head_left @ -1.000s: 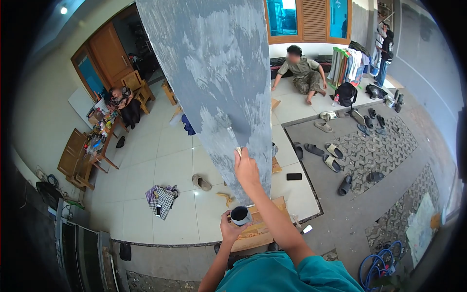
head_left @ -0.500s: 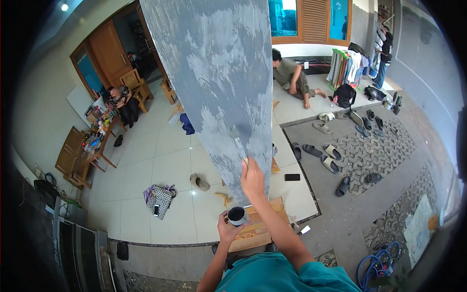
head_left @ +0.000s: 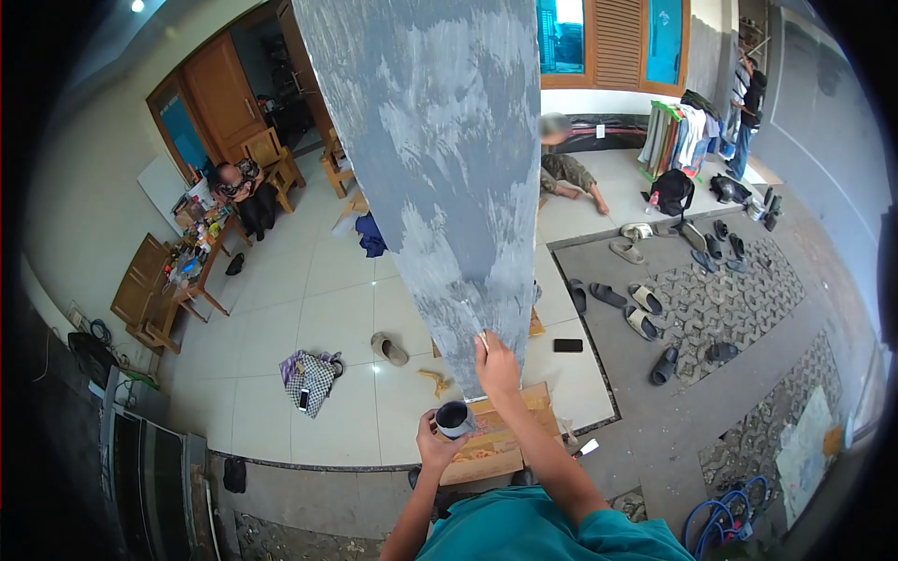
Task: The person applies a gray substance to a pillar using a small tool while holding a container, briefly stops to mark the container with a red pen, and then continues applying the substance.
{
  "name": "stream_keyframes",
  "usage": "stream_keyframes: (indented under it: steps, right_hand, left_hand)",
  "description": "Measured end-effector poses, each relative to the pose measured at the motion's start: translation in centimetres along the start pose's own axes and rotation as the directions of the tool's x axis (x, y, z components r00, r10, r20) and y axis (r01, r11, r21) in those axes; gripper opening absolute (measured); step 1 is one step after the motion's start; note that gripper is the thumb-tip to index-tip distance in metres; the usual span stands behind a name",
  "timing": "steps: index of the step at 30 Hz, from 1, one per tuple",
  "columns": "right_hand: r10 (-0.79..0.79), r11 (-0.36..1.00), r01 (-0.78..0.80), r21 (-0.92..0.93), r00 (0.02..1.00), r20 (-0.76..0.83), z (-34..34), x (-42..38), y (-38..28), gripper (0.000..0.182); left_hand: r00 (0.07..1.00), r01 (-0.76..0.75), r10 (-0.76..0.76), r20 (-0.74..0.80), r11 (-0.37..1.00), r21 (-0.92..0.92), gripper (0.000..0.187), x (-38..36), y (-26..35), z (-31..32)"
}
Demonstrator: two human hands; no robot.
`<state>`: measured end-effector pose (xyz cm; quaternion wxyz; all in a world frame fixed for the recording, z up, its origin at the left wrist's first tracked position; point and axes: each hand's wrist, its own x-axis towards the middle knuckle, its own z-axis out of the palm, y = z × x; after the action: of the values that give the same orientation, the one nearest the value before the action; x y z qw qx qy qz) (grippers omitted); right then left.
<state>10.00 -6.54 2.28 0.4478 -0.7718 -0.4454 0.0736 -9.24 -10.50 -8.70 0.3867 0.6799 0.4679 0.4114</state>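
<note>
A tall grey column [head_left: 458, 168] with uneven lighter streaks rises in front of me. My right hand [head_left: 497, 366] is closed round the handle of a brush [head_left: 475, 323], whose head is against the lower part of the column. Low and to the left, my left hand [head_left: 436, 445] grips a small cup [head_left: 456, 420] with a dark inside. Below the column's foot and beside the cup lies a flat piece of cardboard [head_left: 505, 452].
Left of the column are a sandal [head_left: 388, 349], a checkered cloth [head_left: 311, 381] with a phone, a cluttered table [head_left: 200, 272] and a seated person [head_left: 245, 193]. To the right are a black phone [head_left: 568, 346], several sandals [head_left: 641, 323], another person [head_left: 569, 168] and a blue hose [head_left: 716, 510].
My right hand and the brush have moved down the column and slightly right. The view has shifted a little, and the person behind the column shows less. My left hand still holds the cup.
</note>
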Motion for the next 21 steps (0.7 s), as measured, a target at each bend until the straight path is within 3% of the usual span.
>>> stream_keyframes:
  steps: [2, 6, 9, 11, 14, 18, 21]
  right_hand:
    - [-0.125, 0.983, 0.146, 0.108, 0.975, -0.185, -0.6, 0.9, -1.4, 0.028]
    - [-0.162, 0.948, 0.244, 0.205, 0.924, -0.348, -1.9, 5.1, -4.7, 0.028]
    - [-0.083, 0.947, 0.147, 0.287, 0.971, -0.222, -2.1, 6.2, -5.3, 0.027]
    - [-0.004, 0.989, 0.018, 0.147, 0.996, -0.095, -0.9, 5.5, -3.9, 0.026]
    - [0.068, 0.995, -0.066, 0.074, 0.997, -0.028, 1.3, 2.5, -0.6, 0.028]
    - [0.095, 0.990, -0.099, 0.104, 0.995, 0.038, 0.4, 0.7, -1.0, 0.031]
    - [-0.013, 0.980, 0.012, 0.198, 1.000, 0.004, -1.6, 1.7, -4.5, 0.032]
  left_hand:
    - [1.000, -0.004, 0.004, 0.007, 1.000, 0.007, 0.080, -0.1, -0.3, 0.1]
    - [1.000, -0.002, 0.002, 0.000, 1.000, 0.013, 0.078, -0.1, 0.0, 0.4]
    - [1.000, -0.004, 0.004, 0.009, 1.000, 0.019, 0.078, 0.0, 0.7, 0.5]
    - [1.000, -0.001, 0.001, 0.015, 1.000, 0.022, 0.078, 0.0, 0.9, 0.3]
    - [1.000, -0.017, 0.017, 0.005, 0.999, 0.038, 0.077, 0.0, 0.6, 0.2]
    - [1.000, -0.024, 0.024, 0.009, 1.000, 0.018, 0.076, 0.3, 0.5, -0.2]
    - [1.000, -0.019, 0.018, 0.007, 1.000, 0.022, 0.076, 0.3, 0.7, 0.0]
